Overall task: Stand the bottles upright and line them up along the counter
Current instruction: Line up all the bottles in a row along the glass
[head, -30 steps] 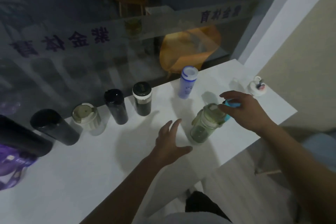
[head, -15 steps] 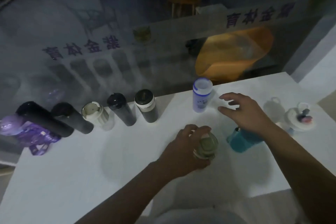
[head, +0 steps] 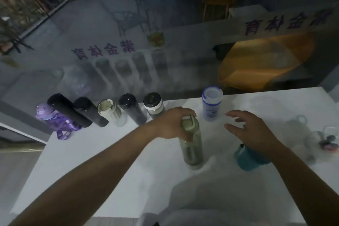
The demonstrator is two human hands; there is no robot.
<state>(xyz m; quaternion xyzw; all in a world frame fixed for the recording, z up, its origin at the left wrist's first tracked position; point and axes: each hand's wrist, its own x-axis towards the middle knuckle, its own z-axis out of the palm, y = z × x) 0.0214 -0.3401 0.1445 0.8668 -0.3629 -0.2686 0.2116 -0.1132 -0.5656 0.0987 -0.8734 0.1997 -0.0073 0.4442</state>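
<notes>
My left hand [head: 170, 124] grips the top of an upright green translucent bottle [head: 192, 148] in the middle of the white counter [head: 110, 161]. My right hand [head: 251, 132] hovers open, fingers spread, above a teal bottle [head: 247, 159]. A white bottle with blue print [head: 211, 106] stands at the back. Left of it runs a row along the glass: a dark bottle with a white band [head: 153, 105], a black bottle [head: 132, 109], a cream-lidded one [head: 111, 113], two black ones [head: 89, 112] and a purple one [head: 55, 119].
A clear bottle with a looped lid [head: 328, 139] sits at the far right of the counter. A glass wall [head: 165, 51] with printed characters backs the counter. The counter's front edge runs across the bottom, its left edge ends beside the purple bottle.
My left hand has carried the green bottle up and toward the back row. My right hand stays open over the teal bottle. The view has swung left.
</notes>
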